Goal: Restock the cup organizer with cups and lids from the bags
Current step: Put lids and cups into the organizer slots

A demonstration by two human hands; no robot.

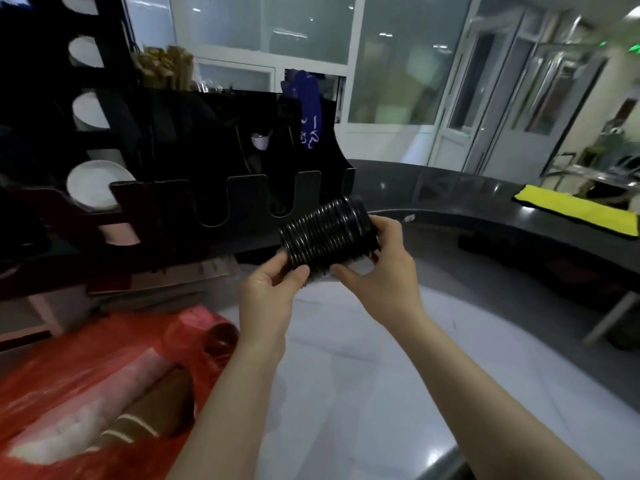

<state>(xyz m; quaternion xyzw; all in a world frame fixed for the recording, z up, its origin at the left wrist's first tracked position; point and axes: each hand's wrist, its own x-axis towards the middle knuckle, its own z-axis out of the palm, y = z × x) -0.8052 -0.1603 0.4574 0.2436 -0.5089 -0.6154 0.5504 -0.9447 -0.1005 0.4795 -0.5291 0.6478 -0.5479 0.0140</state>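
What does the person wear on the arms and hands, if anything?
Nothing visible: the left hand and right hand are bare, with no gloves, and no ring or watch shows. The left forearm and right forearm are uncovered; no sleeve shows.

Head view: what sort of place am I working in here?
Likely a café or drinks counter, perhaps in a lobby. A black cup organizer holds white cups, the left hand and right hand grip a stack of black lids, and a curved dark counter runs before glass doors.
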